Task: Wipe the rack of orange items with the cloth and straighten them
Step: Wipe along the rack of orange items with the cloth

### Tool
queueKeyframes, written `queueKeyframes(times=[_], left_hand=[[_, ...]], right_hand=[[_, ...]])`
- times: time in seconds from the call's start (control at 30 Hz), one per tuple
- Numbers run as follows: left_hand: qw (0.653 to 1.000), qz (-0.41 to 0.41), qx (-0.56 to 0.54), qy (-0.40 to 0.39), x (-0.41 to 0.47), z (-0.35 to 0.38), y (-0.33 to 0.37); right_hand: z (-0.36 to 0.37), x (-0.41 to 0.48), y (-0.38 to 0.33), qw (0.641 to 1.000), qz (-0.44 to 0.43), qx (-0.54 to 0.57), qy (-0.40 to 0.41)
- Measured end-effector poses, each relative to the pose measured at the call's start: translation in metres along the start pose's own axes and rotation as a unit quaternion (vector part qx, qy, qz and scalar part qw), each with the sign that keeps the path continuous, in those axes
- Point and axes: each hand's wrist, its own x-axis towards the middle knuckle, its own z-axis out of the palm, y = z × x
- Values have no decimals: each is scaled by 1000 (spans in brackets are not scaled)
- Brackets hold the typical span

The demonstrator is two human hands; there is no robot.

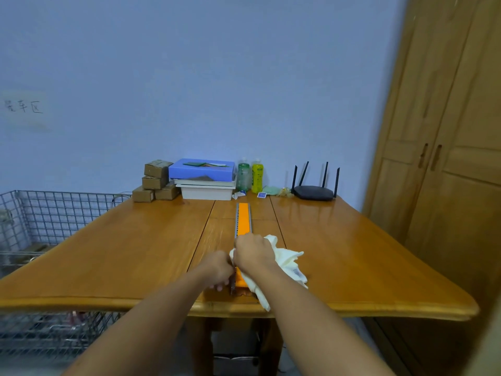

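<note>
Wipe under way: rack [244,221] of orange items lengthwise on table [108,253], both hands at its near end.

Left hand [218,270] curled, fingers gripping the rack's left metal rail close to the table's front edge. Right hand [253,252] closed over bunched cream cloth [287,263], pressing it onto the orange items just beyond the left; loose cloth trailing right. Forearms stretched forward, wrists close together. Long axis of rack straight away from the body, far end toward bottles [250,176] by the wall.
</note>
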Motion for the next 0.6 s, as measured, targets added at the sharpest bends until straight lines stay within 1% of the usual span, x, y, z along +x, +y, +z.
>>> queueKeyframes(times=[0.23,0.43,0.6], left_hand=[[999,7,-40,8,-2,1,-5],[1000,12,-26,3,-1,-1,-4],[1000,18,-19,4,-3,-2,-7]], right_hand=[[5,-14,13,999,-3,-26,-25],[-2,-22,36,998,35,-17,-41],[-4,-30,48,997,68,-7,-22]])
